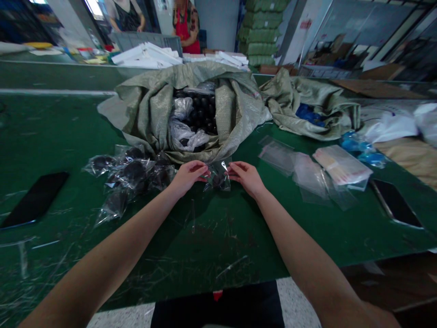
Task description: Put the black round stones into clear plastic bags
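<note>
Clear bag [223,169], dark round thing [217,181] inside, at green counter [211,241], just in front of open sack [150,114]. Our left hand [188,176] pinches bag's left edge; our right hand [248,176] pinches its right edge; bag sits between both. We see black balls [203,111] within sack, filled bags [133,171] piled to our left, flat bags [309,171] to our right, phone [396,202] beside them.

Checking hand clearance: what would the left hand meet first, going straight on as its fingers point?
From the left hand: the clear bag it's touching, then probably the right hand opposite. Depth is unclear from one view.
</note>
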### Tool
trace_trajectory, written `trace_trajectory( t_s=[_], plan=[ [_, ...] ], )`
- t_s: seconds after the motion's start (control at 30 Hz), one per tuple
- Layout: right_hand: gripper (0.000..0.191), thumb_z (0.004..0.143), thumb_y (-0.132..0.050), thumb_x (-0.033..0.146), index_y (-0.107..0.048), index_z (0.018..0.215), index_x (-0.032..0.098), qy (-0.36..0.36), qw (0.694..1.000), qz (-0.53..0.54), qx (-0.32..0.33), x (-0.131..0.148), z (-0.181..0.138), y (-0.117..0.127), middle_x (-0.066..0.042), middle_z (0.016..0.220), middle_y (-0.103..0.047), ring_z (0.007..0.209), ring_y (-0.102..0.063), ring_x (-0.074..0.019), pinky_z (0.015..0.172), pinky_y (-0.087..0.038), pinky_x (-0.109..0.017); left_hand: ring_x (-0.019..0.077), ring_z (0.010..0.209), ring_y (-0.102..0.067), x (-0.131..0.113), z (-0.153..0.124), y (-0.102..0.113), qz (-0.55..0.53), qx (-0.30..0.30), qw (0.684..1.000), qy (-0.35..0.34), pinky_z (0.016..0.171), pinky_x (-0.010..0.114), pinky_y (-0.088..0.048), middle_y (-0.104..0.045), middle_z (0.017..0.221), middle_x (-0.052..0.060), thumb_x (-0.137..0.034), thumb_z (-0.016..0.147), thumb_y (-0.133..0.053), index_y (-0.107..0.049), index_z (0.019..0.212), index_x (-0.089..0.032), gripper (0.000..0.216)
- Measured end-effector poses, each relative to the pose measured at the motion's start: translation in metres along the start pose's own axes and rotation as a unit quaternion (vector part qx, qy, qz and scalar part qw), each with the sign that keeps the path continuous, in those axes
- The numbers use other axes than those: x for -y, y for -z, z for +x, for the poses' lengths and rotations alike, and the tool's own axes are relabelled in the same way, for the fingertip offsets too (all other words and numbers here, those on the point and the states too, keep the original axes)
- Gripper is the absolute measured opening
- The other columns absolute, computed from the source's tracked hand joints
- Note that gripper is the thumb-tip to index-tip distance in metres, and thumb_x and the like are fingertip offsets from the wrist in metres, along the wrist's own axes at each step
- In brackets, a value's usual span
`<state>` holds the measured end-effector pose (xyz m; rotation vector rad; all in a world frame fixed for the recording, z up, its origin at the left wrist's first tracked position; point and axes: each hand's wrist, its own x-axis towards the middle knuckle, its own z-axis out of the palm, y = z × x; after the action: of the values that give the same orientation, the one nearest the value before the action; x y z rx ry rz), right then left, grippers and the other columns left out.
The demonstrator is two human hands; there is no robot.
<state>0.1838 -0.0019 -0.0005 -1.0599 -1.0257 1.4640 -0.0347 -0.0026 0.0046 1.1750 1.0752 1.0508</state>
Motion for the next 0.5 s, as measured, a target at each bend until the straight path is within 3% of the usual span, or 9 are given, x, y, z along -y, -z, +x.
trace_trajectory(
  t_s=[0.17, 0.5],
  plan=[
    [0.012, 0.068, -0.079, 0.015, -0.071, 0.075, 0.013, -0.056, 0.997, -0.047, 0.033, -0.0006, -0.0009, 0.0033, -0.006, 0.076, -0.073, 0.069, -0.069, -0.0141, 0.075, -0.062, -0.031, 0.0177, 0.074, -0.067, 0.0016, 0.0013, 0.0016, -0.013, -0.005, 1.0, -0.008, 0.069, 0.033, -0.056, -0.07, 0.077, 0.005, -0.038, 0.071, -0.075, -0.062, 0.085, -0.015, 0.03],
    [0.007, 0.072, -0.07, 0.013, -0.066, 0.067, 0.015, -0.05, 0.996, -0.067, 0.0, -0.0015, -0.0012, -0.0024, -0.001, 0.067, -0.068, 0.06, -0.065, -0.0088, 0.067, -0.06, -0.024, 0.0171, 0.075, -0.069, 0.0003, 0.0003, 0.0026, -0.06, -0.023, 0.998, -0.006, 0.07, 0.032, -0.057, -0.071, 0.081, 0.005, -0.031, 0.071, -0.076, -0.06, 0.085, -0.014, 0.027]
  ],
)
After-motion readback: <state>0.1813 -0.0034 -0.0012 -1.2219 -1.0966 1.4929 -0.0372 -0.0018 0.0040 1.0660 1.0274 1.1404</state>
